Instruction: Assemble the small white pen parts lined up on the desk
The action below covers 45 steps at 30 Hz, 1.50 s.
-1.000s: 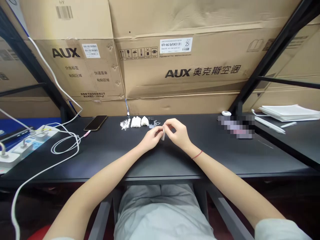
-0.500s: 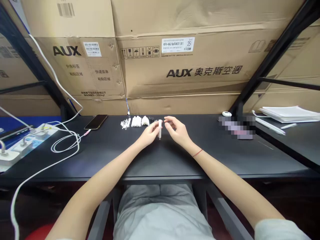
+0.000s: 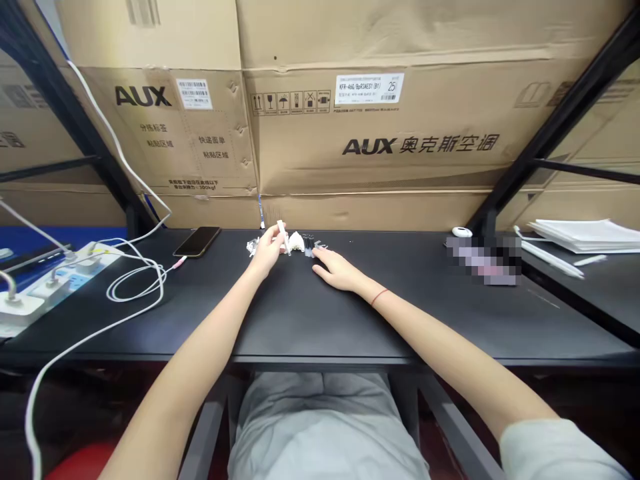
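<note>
Head view: white tube (image 3: pixel 284 237) up off the desk, pinched firmly in the left hand (image 3: pixel 267 252) between thumb and fingertips. Long axis close to upright, tilted slightly, top end leaning away and toward the left of view, lower end near the white pieces (image 3: pixel 296 242). Position: over the far part of the black desk (image 3: pixel 300 313), just left of those pieces and close to the row of small parts.

Right hand (image 3: pixel 337 271) open and palm down on the desktop, fingers spread, nothing in its hold, fingertips just short of the dark parts (image 3: pixel 309 245). Tiny metal bits (image 3: pixel 320 248) right beside those, small white parts (image 3: pixel 253 247) at the left end of the row, partly behind the left hand.

Step in hand, by the look of it: one tube picked out and held clear of the row. Next move calls for a steady pinch on that slim tube, with the free right hand close to the small parts.

Farther out: black phone (image 3: pixel 197 241) on the desk to the left, white cable (image 3: pixel 135 283) looping toward a power strip (image 3: pixel 65 267), stacked AUX cartons (image 3: pixel 370 133) behind, papers (image 3: pixel 585 237) off to the right.
</note>
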Tool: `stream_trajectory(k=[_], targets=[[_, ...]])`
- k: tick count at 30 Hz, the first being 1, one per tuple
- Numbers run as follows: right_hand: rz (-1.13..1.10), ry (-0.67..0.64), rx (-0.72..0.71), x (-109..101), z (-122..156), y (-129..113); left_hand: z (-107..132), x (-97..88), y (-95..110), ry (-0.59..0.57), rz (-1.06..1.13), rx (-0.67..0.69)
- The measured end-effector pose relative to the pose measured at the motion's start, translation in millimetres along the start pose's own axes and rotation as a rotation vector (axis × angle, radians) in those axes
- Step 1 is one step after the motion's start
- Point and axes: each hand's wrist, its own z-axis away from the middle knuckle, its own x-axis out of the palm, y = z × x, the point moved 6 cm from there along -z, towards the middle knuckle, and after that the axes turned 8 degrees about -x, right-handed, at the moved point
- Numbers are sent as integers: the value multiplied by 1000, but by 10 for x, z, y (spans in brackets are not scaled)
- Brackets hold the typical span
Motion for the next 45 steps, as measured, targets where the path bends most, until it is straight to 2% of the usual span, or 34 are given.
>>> stream_trajectory(k=[11, 17, 23, 26, 30, 35, 39, 41, 45], targets=[[-11, 22, -9, -78, 74, -61, 69, 71, 8, -25, -96, -10], [8, 4, -31, -109, 224, -128, 90, 101, 14, -47, -110, -9], [-18, -74, -16, -86, 189, -173, 111, 128, -4, -62, -123, -31], [-18, -70, -35, -121, 207, -228, 110, 124, -10, -65, -123, -31], [6, -37, -67, -222, 386, -380, 97, 116, -12, -69, -68, -30], [103, 6, -88, -369, 719, -592, 102, 141, -35, -40, 5, -102], [222, 20, -56, -428, 732, -618, 172, 227, -7, -37, 100, -151], [262, -14, -12, -415, 637, -589, 232, 281, 26, -59, 159, -162], [344, -205, 33, -322, 450, -565, 340, 361, 97, -140, 225, -139]])
